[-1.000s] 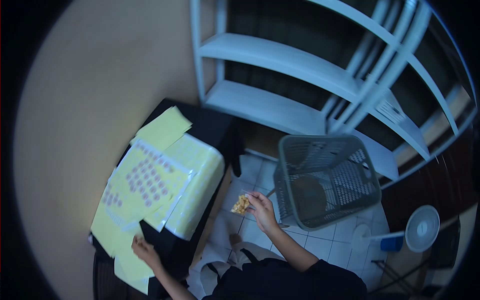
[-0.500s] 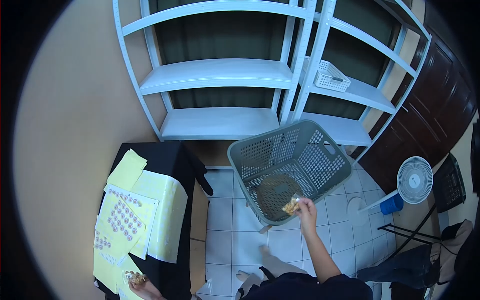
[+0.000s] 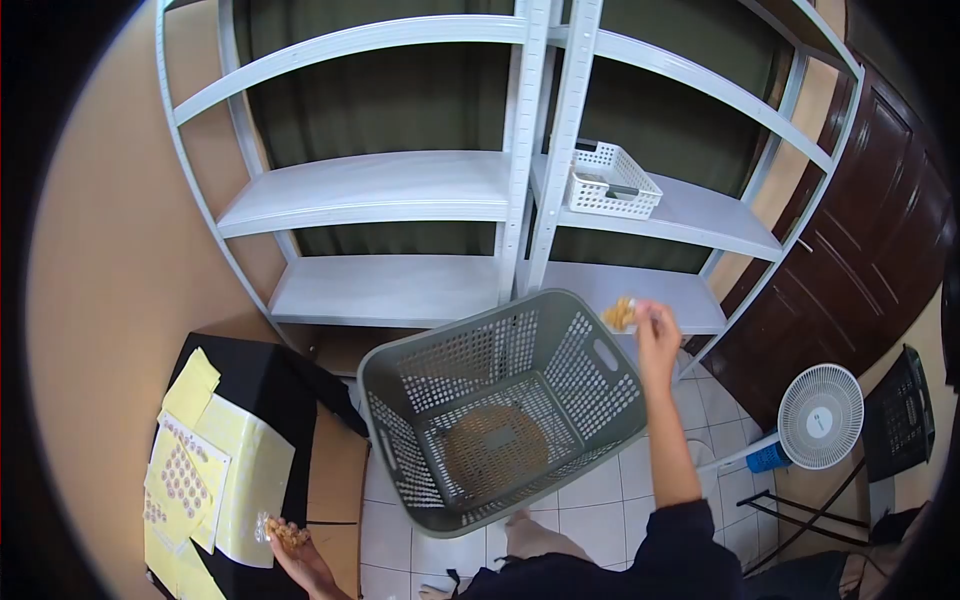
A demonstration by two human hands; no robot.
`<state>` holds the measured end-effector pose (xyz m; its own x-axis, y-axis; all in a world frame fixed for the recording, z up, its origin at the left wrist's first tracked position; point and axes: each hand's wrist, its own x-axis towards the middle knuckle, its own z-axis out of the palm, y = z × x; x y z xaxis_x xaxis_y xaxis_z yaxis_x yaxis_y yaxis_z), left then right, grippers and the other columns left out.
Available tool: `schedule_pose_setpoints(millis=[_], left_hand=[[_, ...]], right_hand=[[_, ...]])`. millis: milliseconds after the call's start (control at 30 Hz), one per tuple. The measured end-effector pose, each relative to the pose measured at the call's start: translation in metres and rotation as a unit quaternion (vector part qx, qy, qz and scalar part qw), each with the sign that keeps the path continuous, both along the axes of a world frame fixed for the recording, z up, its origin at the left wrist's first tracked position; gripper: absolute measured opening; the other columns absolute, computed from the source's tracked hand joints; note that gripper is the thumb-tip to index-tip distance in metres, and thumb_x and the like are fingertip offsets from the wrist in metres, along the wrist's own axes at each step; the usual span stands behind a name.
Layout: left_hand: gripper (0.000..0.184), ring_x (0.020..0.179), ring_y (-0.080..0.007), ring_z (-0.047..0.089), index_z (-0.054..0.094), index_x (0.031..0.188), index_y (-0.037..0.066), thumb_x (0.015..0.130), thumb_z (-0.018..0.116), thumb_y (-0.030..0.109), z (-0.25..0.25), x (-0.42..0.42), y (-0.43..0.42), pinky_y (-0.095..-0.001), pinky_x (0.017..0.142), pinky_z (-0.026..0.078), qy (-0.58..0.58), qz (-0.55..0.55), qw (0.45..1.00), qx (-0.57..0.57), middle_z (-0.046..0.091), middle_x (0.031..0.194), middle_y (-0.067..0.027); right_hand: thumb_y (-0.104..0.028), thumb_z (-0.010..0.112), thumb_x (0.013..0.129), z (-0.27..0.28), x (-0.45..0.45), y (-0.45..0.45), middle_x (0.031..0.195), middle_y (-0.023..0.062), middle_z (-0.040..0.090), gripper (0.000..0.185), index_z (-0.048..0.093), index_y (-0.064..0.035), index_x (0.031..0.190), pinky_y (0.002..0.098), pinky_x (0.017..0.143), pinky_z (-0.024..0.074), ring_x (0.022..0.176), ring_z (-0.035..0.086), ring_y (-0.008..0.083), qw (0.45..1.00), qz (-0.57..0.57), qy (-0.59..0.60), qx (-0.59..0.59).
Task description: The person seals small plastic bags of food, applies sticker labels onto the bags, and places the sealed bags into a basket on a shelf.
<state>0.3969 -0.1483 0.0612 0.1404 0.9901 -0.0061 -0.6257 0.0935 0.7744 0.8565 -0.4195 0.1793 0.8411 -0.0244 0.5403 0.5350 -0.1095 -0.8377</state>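
My right hand [image 3: 657,335] pinches the top of a small clear bag of yellowish snacks [image 3: 620,315], held in the air at the right rim of the grey-green laundry basket [image 3: 500,522]. In my left hand [image 3: 306,562] is another small clear bag of brownish snacks [image 3: 287,533], beside the black-covered table [image 3: 255,372]. The basket has perforated walls, and a round brown shape shows through its bottom. On the right shelf unit stands a white perforated basket [image 3: 615,190] with grey handles.
Yellow sheets and sticker sheets [image 3: 185,485] lie on the table at the left. White metal shelves [image 3: 370,190] span the back. A standing fan [image 3: 820,415], a blue bin [image 3: 768,457] and a black folding frame [image 3: 810,520] are at the right, near a brown door [image 3: 850,250].
My right hand has moved the bag forward, from over the basket's near edge to its right rim by the shelf. My left hand has shifted toward the basket with its bag. The view has shifted.
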Motion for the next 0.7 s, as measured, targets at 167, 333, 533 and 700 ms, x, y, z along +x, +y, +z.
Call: schedule_pose_setpoints(millis=[167, 333, 533, 700], left_hand=[[0.037, 0.084, -0.0115, 0.047, 0.041, 0.118, 0.005, 0.089, 0.041, 0.028, 0.023, 0.093, -0.037, -0.0231, 0.069, 0.038, -0.011, -0.003, 1.0, 0.008, 0.051, 0.101, -0.0026], [0.037, 0.085, -0.011, 0.047, 0.042, 0.116, 0.006, 0.089, 0.041, 0.03, 0.028, 0.119, -0.069, -0.023, 0.07, 0.038, 0.038, -0.006, 0.998, 0.04, 0.051, 0.102, -0.0022], [0.04, 0.084, -0.0097, 0.047, 0.043, 0.117, 0.007, 0.087, 0.044, 0.033, 0.027, 0.123, -0.083, -0.023, 0.07, 0.038, 0.098, 0.077, 0.992, -0.016, 0.051, 0.1, -0.0012], [0.021, 0.078, -0.0165, 0.05, 0.053, 0.092, 0.007, 0.08, 0.056, 0.025, 0.033, 0.139, -0.086, -0.0305, 0.067, 0.039, 0.055, 0.023, 0.998, -0.008, 0.055, 0.091, -0.0067]], right_hand=[[-0.015, 0.058, 0.081, 0.064, 0.126, 0.004, 0.078, 0.004, 0.056, 0.016, 0.056, 0.0009, 0.082, 0.0215, 0.053, 0.0467, 0.065, 0.057, 0.0106, 0.995, 0.061, -0.055, 0.064], [-0.013, 0.059, 0.078, 0.099, 0.236, 0.039, 0.08, 0.0079, 0.058, 0.014, 0.057, 0.001, 0.079, 0.0239, 0.054, 0.0486, 0.063, 0.059, 0.0152, 0.99, 0.044, -0.124, 0.043], [-0.011, 0.058, 0.071, 0.092, 0.324, 0.087, 0.073, 0.0131, 0.062, 0.01, 0.061, -0.0017, 0.074, 0.0315, 0.063, 0.0478, 0.065, 0.061, 0.0249, 0.964, 0.002, -0.188, -0.19], [-0.013, 0.059, 0.068, 0.072, 0.365, 0.115, 0.075, 0.014, 0.062, 0.013, 0.062, -0.0019, 0.073, 0.031, 0.064, 0.0475, 0.068, 0.061, 0.0242, 0.937, 0.1, -0.115, -0.313]])
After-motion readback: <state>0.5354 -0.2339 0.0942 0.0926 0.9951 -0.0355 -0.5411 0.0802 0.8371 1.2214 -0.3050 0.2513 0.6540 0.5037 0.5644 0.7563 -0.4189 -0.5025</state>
